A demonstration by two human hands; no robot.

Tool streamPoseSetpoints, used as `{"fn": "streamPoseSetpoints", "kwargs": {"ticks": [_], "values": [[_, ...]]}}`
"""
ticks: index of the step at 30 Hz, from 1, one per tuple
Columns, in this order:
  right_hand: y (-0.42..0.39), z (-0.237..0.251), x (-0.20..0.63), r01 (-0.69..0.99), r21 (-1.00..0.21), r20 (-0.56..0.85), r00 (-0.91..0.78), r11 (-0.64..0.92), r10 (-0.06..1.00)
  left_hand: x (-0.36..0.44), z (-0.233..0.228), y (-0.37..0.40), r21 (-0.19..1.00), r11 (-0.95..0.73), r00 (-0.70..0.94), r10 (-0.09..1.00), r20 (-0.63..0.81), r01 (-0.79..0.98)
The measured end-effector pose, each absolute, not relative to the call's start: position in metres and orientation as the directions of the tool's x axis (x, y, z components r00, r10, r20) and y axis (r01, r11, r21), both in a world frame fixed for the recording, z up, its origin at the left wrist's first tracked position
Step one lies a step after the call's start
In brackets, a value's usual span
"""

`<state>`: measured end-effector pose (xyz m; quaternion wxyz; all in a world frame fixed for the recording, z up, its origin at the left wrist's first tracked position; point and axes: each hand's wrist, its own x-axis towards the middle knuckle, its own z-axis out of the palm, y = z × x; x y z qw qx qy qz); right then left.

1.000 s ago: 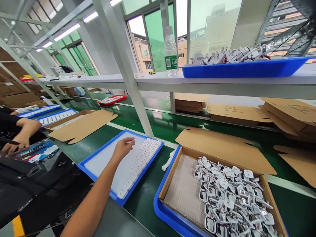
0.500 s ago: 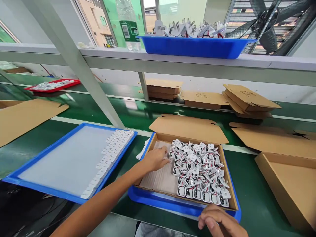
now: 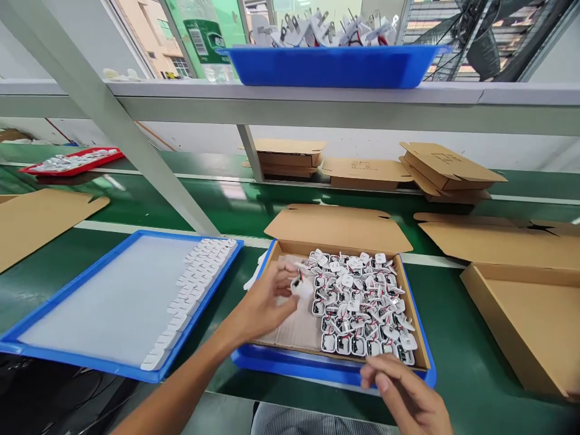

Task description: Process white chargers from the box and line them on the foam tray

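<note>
My left hand (image 3: 267,302) is closed on a small white plastic part with wires (image 3: 301,287), which it holds up over the left side of an open cardboard box (image 3: 285,344). Rows of similar white wired parts (image 3: 362,302) fill the middle and right of that box, while bare lining (image 3: 290,326) shows at its left. My right hand (image 3: 408,393) hovers by the box's front right corner, fingers loosely curled, and I see nothing in it. Under the box sits a blue tray (image 3: 308,368).
To the left lies a blue-rimmed tray (image 3: 95,296) with flat white pieces (image 3: 194,278) along its right side. An open cardboard box (image 3: 525,326) stands at right. Folded boxes (image 3: 367,172) lie behind. Overhead, a shelf beam (image 3: 317,112) carries a blue bin (image 3: 330,66) and a bottle (image 3: 206,42).
My left hand has lifted from the box's left side and come nearer, now with a white wired part in its fingers. My right hand has stayed almost in place. The view has shifted slightly.
</note>
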<state>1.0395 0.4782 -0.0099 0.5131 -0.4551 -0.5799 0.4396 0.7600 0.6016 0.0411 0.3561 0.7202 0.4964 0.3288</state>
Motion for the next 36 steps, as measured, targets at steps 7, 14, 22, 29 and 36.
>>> {"fn": "streamPoseSetpoints", "kwargs": {"ticks": [7, 14, 22, 29, 36], "values": [[0.509, -0.016, 1.017, -0.155, -0.984, 0.112, -0.157, 0.087, 0.981, 0.787, 0.022, 0.515, 0.881, -0.362, 0.408, 0.885, 0.222, 0.305], [0.515, 0.000, 1.016, 0.002, -0.972, 0.227, -0.251, 0.235, 0.941, 0.790, 0.008, 0.523, 0.775, -0.514, 0.499, 0.812, 0.303, 0.367], [0.508, 0.005, 1.021, 0.247, -0.822, 0.419, -0.346, 0.512, 0.840, 0.792, 0.003, 0.524, 0.933, -0.297, 0.393, 0.897, 0.201, 0.202], [0.503, -0.004, 1.016, 0.249, -0.825, 0.454, -0.243, 0.508, 0.857, 0.797, -0.008, 0.520, 0.993, 0.030, 0.335, 0.942, 0.010, -0.114], [0.498, 0.006, 1.003, 0.337, -0.724, 0.530, -0.288, 0.602, 0.798, 0.807, -0.006, 0.523, 0.992, -0.030, 0.255, 0.965, 0.061, -0.123]]}}
